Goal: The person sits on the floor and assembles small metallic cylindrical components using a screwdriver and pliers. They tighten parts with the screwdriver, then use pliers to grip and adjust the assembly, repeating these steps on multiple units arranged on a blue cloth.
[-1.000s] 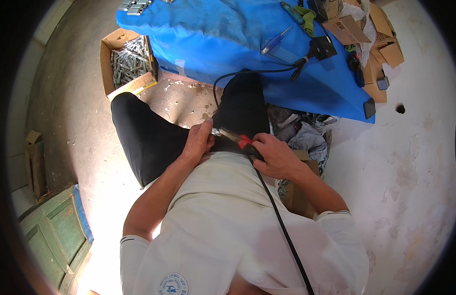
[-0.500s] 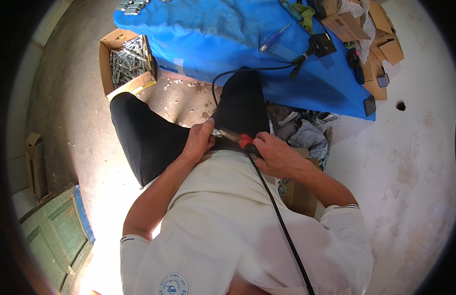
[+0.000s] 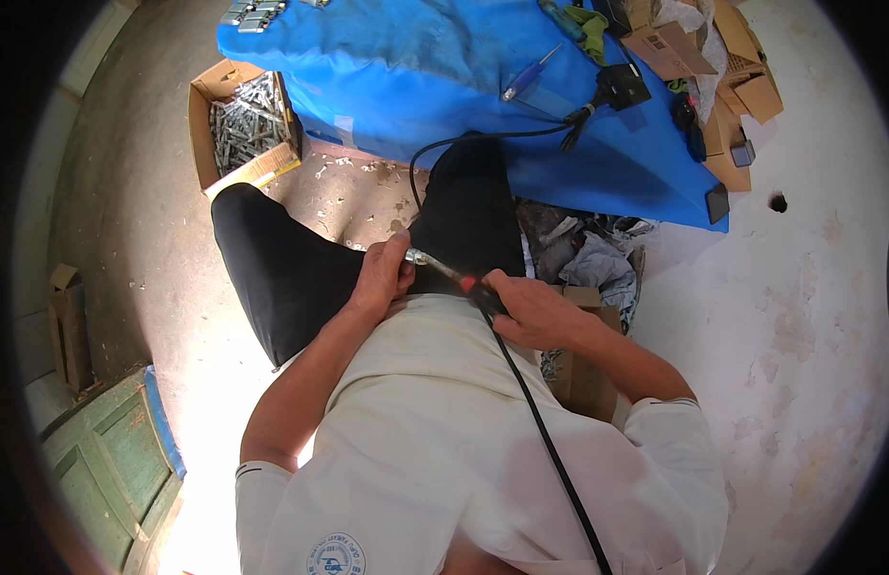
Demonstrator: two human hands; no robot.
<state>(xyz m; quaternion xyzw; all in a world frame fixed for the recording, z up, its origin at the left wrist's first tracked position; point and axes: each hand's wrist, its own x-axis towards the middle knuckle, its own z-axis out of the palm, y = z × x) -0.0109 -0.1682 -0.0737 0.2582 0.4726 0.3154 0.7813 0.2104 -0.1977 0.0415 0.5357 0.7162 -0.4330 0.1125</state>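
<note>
My left hand [image 3: 382,278] is closed, thumb on top, round a small silvery metal part [image 3: 417,257] whose end juts out toward the right. My right hand [image 3: 529,305] is wrapped round the red-and-black handle of a hand tool [image 3: 467,284] that looks like a screwdriver. Its slim shaft, smeared by motion, points up and left and meets the metal part or comes very near it; contact cannot be made out. Both hands are above my lap, close to my shirt front. Most of the part is hidden by my left fingers, and most of the handle by my right.
A blue-covered table [image 3: 368,57] stands ahead, bearing a blue screwdriver [image 3: 531,73] and several metal pieces [image 3: 256,13]. Left of it sits a cardboard box [image 3: 203,134] full of metal parts. A black cable [image 3: 550,431] crosses my shirt. A white wall [image 3: 780,316] rises at right.
The tool's red collar has shifted slightly left and down, and the shaft's blur has narrowed. Both hands keep their grip in nearly the same place.
</note>
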